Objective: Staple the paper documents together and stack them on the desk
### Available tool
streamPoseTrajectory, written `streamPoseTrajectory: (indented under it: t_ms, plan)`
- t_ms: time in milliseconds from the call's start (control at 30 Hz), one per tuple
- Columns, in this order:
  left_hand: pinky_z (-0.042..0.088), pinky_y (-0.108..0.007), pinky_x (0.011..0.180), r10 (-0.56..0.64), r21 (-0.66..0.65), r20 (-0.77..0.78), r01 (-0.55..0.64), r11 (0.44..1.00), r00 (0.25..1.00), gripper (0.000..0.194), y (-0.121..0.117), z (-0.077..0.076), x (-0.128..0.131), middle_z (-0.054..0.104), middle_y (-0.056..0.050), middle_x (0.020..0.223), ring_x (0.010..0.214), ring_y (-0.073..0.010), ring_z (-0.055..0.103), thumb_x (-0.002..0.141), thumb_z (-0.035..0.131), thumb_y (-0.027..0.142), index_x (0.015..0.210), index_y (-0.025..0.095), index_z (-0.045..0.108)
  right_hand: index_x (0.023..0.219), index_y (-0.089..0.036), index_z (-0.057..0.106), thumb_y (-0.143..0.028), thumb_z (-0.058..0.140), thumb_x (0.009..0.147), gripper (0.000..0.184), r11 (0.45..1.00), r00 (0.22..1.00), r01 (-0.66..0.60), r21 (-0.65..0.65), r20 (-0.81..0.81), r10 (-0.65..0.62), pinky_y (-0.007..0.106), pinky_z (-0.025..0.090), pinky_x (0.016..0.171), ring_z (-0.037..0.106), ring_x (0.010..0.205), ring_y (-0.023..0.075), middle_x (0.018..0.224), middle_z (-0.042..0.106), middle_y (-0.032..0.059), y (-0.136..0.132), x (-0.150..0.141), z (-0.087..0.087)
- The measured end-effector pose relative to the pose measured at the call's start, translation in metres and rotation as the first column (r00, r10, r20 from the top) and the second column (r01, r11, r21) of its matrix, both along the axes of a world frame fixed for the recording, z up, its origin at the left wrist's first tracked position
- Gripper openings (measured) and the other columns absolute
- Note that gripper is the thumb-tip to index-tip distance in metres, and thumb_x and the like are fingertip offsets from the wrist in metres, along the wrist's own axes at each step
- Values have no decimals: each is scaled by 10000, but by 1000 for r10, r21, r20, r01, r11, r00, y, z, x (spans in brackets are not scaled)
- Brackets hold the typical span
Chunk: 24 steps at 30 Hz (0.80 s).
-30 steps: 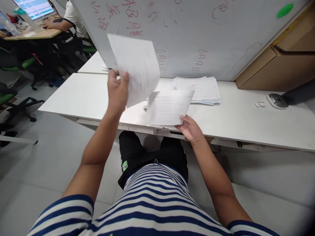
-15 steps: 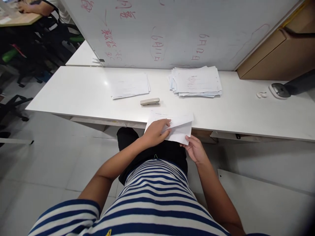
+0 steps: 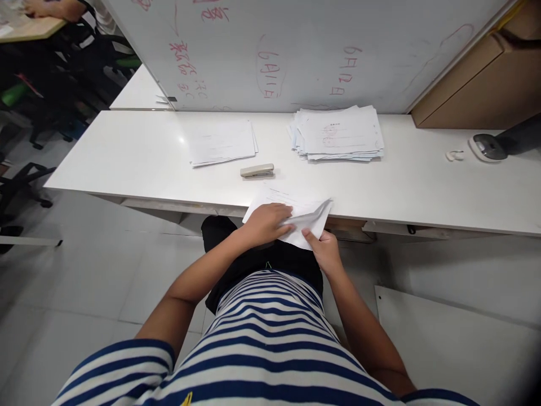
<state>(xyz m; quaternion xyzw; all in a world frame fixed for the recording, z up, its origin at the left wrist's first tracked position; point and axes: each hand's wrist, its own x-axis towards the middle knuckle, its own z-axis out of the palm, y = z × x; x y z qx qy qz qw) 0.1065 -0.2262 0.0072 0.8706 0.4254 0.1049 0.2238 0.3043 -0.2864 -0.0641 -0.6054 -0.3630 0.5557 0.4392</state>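
White paper sheets (image 3: 299, 238) rest partly on the desk's front edge and partly over my lap, with a flap bent up on the right. Across their left part my left hand (image 3: 267, 223) lies with fingers stretched out and thumb apart. My right hand (image 3: 326, 252) pinches the lower right corner, thumb on top and the fingers mostly hidden beneath. Just beyond the sheets lies a beige stapler (image 3: 257, 171), touched by neither hand.
On the white desk (image 3: 139, 152) are a thin paper pile (image 3: 224, 141) and a thicker paper stack (image 3: 338, 132). A whiteboard (image 3: 308, 51) rises behind. To the right are a cardboard box (image 3: 460, 84), white earbuds (image 3: 455, 155) and a dark-topped device (image 3: 488, 148).
My right hand has shifted slightly left, its thumb now farther over the paper. The sheets have turned a little and their right side is bent more. My left hand stays on them.
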Motion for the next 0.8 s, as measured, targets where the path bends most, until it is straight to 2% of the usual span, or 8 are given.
streamPoseTrajectory:
  t_ms: [67,167,300,433,533,600,700,800]
  plan:
    - [507,-372,866,175,-18,20,-175,984,984,323,4,5,-8,733,-88,1048,1003,-254,665,965,478,414,1043,186,691,855,-127,764,-606,766,693,506,1000,1000,13,12,28,-13,361,532,746,689,822,261,880,762,83,-1,2,-2]
    - [494,-332,716,465,-18,107,-466,885,879,393,12,11,-27,715,-66,850,817,-236,657,959,454,479,897,175,693,952,-148,761,-618,703,764,510,997,996,68,25,-60,-66,402,527,888,697,939,270,1001,763,88,-2,6,-11]
    - [476,-310,709,558,-23,281,-576,817,781,422,15,16,-48,715,-60,919,881,-237,656,957,446,521,958,171,681,964,-168,758,-604,703,777,477,997,987,79,12,-138,-77,416,503,979,692,1024,273,1045,762,88,-3,13,-21]
    - [484,-356,763,445,60,200,-464,884,873,446,9,20,-43,697,-103,965,908,-265,646,964,425,531,979,159,670,892,-155,750,-645,673,781,509,998,989,55,-5,-138,-55,415,512,979,689,1052,293,1018,765,111,-3,12,-21]
    - [454,-441,920,178,134,28,-180,975,984,490,-3,18,-26,693,-137,1060,1033,-310,623,943,444,588,1006,157,669,1057,-174,724,-724,570,810,622,998,970,61,-15,-237,-62,393,517,996,652,1160,285,1147,735,114,-1,6,-14]
    - [350,-511,1072,25,130,-55,-18,991,998,552,-13,14,-16,669,-143,1210,1183,-336,568,886,510,660,1094,170,657,1212,-194,663,-776,465,831,723,999,946,53,6,-322,-48,395,527,989,626,1209,275,1258,688,106,2,2,-7]
    - [215,-551,1165,-22,78,-89,29,997,996,609,-25,7,-8,596,-126,1375,1312,-330,492,862,533,685,1215,196,620,1291,-183,614,-823,382,823,826,996,924,50,77,-382,-17,422,533,975,619,1215,289,1300,662,120,5,0,0]
    - [259,-519,1153,12,44,-55,-9,999,998,498,-30,4,-10,614,-100,1360,1305,-284,512,957,448,585,1246,213,610,1219,-173,658,-735,587,783,715,994,954,69,79,-298,-43,439,521,981,646,1162,304,1250,689,125,8,3,2]
